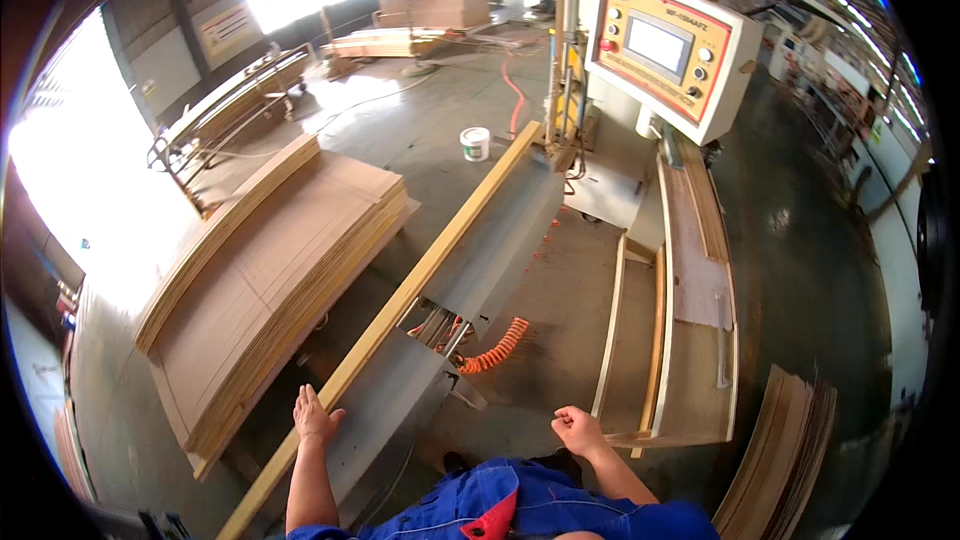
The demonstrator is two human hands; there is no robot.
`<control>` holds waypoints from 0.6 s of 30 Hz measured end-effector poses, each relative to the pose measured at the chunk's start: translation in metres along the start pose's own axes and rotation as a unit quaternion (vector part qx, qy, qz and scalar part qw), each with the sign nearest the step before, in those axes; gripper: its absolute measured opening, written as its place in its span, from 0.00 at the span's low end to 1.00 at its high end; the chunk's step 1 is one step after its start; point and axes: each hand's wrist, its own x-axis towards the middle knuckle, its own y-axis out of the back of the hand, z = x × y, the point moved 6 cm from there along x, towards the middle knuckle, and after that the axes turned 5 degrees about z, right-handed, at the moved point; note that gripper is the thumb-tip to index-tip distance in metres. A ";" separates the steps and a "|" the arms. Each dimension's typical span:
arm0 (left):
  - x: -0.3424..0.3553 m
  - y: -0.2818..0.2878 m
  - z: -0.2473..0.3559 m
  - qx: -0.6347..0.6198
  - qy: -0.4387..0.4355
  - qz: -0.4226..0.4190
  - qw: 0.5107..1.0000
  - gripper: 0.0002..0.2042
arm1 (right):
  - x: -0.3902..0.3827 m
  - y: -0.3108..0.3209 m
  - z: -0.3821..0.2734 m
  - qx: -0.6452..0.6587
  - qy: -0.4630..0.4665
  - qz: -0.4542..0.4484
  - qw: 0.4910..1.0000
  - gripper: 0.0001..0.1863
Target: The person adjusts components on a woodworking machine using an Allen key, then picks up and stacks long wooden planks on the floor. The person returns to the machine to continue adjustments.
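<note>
My left hand (318,418) lies flat at the edge of a long yellowish wooden strip (400,298), fingers stretched out and thumb apart. It seems to touch the strip, without gripping it. The strip runs along the left side of a grey metal machine bed (385,395), from near my left arm to the machine's far end. My right hand (578,430) hangs in the air right of the bed, near the corner of a wooden-framed cart. Its fingers are curled in, and nothing shows in them.
A stack of plywood sheets (280,270) stands left of the bed. A control panel (655,45) rises at the far right above the cart (695,370). An orange coiled hose (500,345) hangs beside the bed. Panels (780,450) stand at lower right; a white bucket (475,145) sits beyond.
</note>
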 end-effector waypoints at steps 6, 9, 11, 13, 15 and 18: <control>0.048 -0.043 -0.049 0.004 -0.062 -0.016 0.998 0.25 | -0.059 -0.038 -0.014 -0.014 -0.043 0.057 0.997 0.19; 0.049 -0.049 -0.070 0.031 -0.099 0.016 0.995 0.23 | -0.072 -0.053 -0.005 -0.036 -0.053 0.075 0.995 0.18; 0.039 -0.054 -0.094 0.004 -0.101 0.020 0.995 0.23 | -0.072 -0.060 -0.015 -0.055 -0.042 0.067 0.995 0.19; 0.022 -0.048 -0.091 0.020 -0.116 0.034 0.992 0.24 | -0.062 -0.066 -0.017 -0.047 -0.044 0.055 0.996 0.18; 0.006 -0.032 -0.081 0.043 -0.143 -0.005 0.989 0.23 | -0.053 -0.070 -0.024 -0.045 -0.043 0.041 0.997 0.18; -0.010 -0.035 -0.094 0.031 -0.157 0.026 0.987 0.19 | -0.030 -0.080 -0.045 -0.063 -0.009 0.023 0.998 0.19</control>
